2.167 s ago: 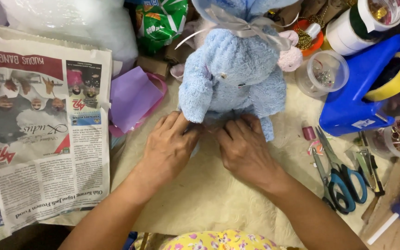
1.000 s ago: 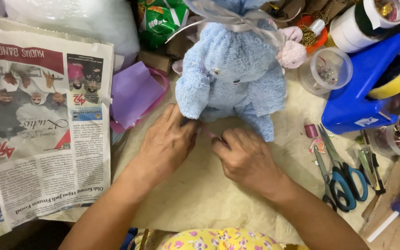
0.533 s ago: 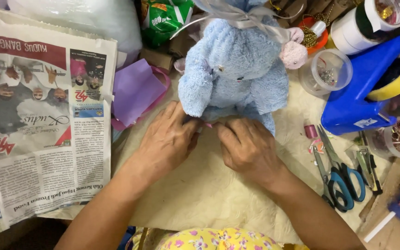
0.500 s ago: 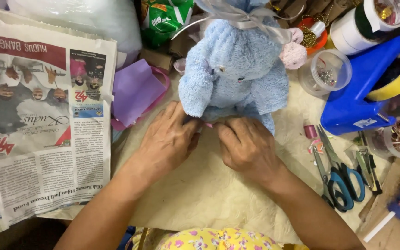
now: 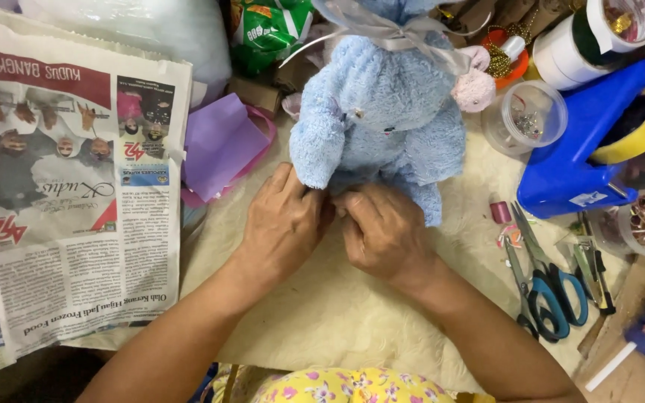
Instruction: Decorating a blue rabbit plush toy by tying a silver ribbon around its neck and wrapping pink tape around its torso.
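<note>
1. Fluffy pale-blue plush toy lies on the cream fleecy cloth at the middle of the scene, its long axis running near to far: the neck end with a grey sheer ribbon points far, the lower end points near, toward the person.
2. Left hand rests palm down at the toy's near-left limb, its fingers curled in against the bottom edge of the plush.
3. Right hand lies just beside it, fingertips pressed into the same spot; the two hands touch each other and seem to pinch the plush between them, though what sits under the fingertips is hidden.
4. Compared with about two seconds ago, the hands have closed together: then a gap showed between them, now the fingers meet. The toy has kept its place and heading.
5. To the left lies a folded newspaper, with a purple plastic pouch between it and the toy.
6. To the right lie blue-handled scissors, a blue plastic tape dispenser and a clear round tub of pins.
7. Toy's head is cut off by the far edge; the clutter at far right is too jumbled to make out.
</note>
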